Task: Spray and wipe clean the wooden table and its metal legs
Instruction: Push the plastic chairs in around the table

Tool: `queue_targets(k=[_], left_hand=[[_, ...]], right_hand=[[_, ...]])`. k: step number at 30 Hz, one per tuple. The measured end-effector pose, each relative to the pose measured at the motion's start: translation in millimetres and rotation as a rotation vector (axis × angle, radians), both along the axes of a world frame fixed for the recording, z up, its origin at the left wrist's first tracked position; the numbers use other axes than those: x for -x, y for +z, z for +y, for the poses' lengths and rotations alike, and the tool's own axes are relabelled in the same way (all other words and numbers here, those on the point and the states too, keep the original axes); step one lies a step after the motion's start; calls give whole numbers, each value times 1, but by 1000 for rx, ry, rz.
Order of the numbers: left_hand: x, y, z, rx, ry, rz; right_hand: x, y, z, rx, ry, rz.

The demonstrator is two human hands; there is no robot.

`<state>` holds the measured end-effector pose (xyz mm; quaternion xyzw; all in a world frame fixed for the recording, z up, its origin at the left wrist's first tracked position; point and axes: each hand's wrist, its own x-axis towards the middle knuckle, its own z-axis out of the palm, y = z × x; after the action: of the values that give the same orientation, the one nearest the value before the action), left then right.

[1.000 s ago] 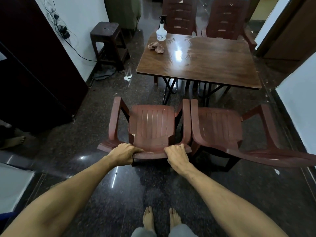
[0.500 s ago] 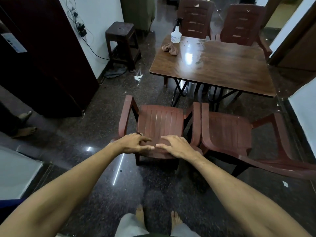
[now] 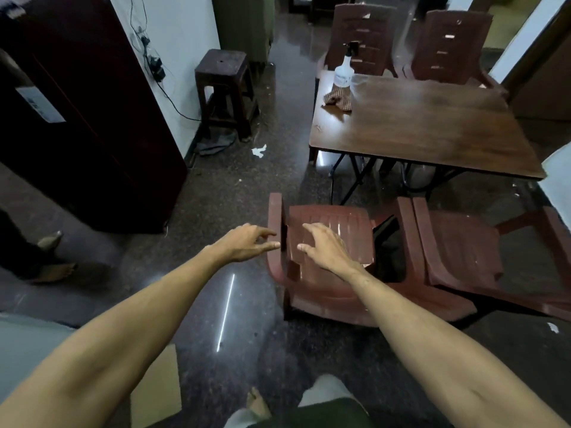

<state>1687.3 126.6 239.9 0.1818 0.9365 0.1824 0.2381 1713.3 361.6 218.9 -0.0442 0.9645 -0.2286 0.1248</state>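
- Lower middle: left hand (image 3: pixel 247 244) and right hand (image 3: pixel 327 247), fingers loosely spread and holding nothing, sit either side of the armrest of the near chair (image 3: pixel 340 217); contact unclear.
- Second chair (image 3: pixel 457 242) stands just beside it on the right, cut by the frame edge.
- Floor (image 3: pixel 216 196) stretches left to the dark cabinet (image 3: pixel 92 134).
- Upper right: counter (image 3: pixel 417 125), its metal legs (image 3: pixel 350 177) partly hidden beneath; spray bottle (image 3: pixel 343 74) and cloth (image 3: pixel 338 98) at its far left corner.

Bare forearms (image 3: pixel 133 313), one bare foot (image 3: pixel 258 404) in view — pale grey trousers (image 3: pixel 321 392), a dark garment (image 3: pixel 324 413) over them.
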Motion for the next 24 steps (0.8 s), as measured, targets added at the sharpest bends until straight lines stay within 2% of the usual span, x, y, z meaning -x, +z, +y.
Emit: queue_targets(k=[10, 24], left_hand=[[152, -18, -76, -15, -91, 9], [435, -14, -100, -44, -269, -9]], right_hand=[[116, -20, -78, -22, -177, -21], [342, -22, -127, 45, -469, -78]])
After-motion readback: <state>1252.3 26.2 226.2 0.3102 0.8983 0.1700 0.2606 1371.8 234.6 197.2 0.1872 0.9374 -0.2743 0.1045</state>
